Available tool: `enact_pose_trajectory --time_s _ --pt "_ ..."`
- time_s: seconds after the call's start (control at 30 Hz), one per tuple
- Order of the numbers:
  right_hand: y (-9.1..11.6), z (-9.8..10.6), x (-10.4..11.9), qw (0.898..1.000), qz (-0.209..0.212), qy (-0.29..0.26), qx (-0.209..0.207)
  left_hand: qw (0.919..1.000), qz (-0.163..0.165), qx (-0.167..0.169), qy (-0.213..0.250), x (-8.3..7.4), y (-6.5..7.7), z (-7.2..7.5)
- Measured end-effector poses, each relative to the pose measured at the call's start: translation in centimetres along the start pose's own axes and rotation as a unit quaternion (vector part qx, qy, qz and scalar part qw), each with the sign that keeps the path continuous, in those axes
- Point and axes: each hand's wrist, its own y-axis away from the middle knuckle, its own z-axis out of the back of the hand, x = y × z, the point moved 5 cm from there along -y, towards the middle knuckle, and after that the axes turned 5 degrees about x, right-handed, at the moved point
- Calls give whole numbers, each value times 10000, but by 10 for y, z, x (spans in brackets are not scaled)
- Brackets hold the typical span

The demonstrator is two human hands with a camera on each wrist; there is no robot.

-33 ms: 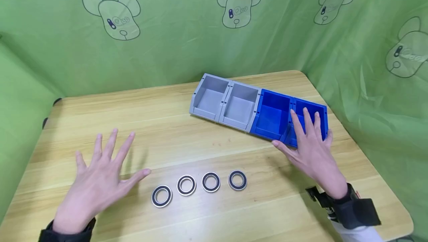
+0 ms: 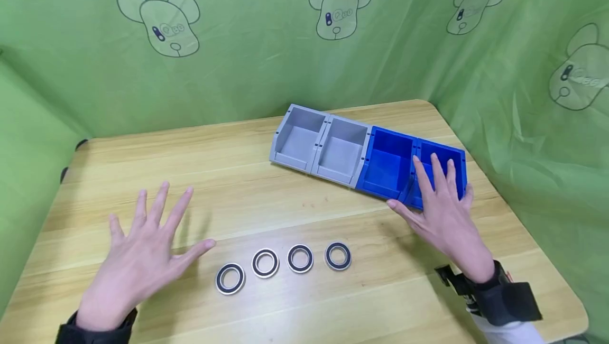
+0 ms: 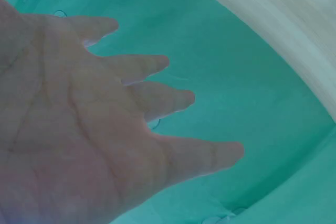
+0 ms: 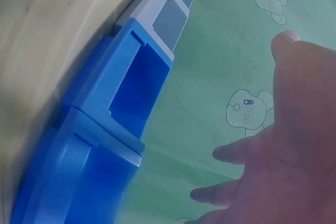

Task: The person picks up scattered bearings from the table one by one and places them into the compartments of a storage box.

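Observation:
Several ball bearings lie in a slightly curved row on the table, from the leftmost bearing to the rightmost bearing. To the left of that row my left hand hovers palm down with fingers spread, its thumb pointing toward the leftmost bearing. My right hand is also spread wide and holds nothing. In the head view its fingers overlap the right blue bin, hiding part of it. The right wrist view shows the hand beside the joined bins.
Left of the right blue bin, another blue bin and two grey bins, the inner grey bin and the end grey bin, form one angled row. Green curtains enclose the wooden table at the back and sides.

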Motion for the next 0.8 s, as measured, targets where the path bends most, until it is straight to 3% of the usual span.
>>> enact_pose_trajectory --time_s 0.17,0.3,0.4,0.53,0.67,0.8 --pt "2 0 0 10000 18 -53 26 9996 -275 46 -26 -10 -11 1" --pt "5 -1 0 10000 13 -70 -11 9980 -626 123 14 -29 -41 3" --pt "8 -2 -2 9999 -44 -99 -41 9956 -937 34 -12 -49 -78 6" --pt "9 -1 -4 9998 -109 -118 -104 9912 -1264 -358 -181 -78 -137 12" --pt "11 -1 -5 9997 -157 -100 -127 9911 -1231 -510 -33 -100 -195 13" --pt "12 -3 -4 9998 -195 -63 -76 9938 -1041 -389 -33 -112 -238 3"
